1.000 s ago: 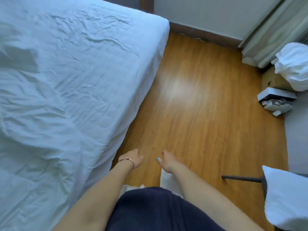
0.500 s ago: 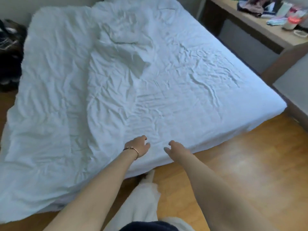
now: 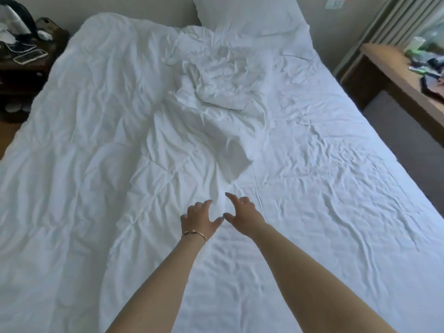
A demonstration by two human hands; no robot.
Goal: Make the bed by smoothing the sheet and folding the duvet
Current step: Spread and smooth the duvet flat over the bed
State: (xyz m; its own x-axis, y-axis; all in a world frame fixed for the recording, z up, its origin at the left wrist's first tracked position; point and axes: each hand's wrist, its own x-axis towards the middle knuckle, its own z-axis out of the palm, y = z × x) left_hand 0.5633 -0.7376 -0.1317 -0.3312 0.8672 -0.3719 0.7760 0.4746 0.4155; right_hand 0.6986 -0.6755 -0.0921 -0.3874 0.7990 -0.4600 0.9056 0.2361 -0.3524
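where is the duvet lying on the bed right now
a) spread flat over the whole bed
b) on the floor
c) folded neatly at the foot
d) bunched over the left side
d: the rumpled duvet covers the bed's left side, while the bare sheet shows on the right.

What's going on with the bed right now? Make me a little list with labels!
duvet: white, crumpled, bunched over the left side of the bed
sheet: white, wrinkled, bare on the right side
pillow: white, at the head of the bed
left hand: fingers loosely spread, reaching over the duvet's edge, holding nothing
right hand: beside the left, fingers loose, holding nothing
bracelet: on the left wrist
desk: right of the bed, cluttered
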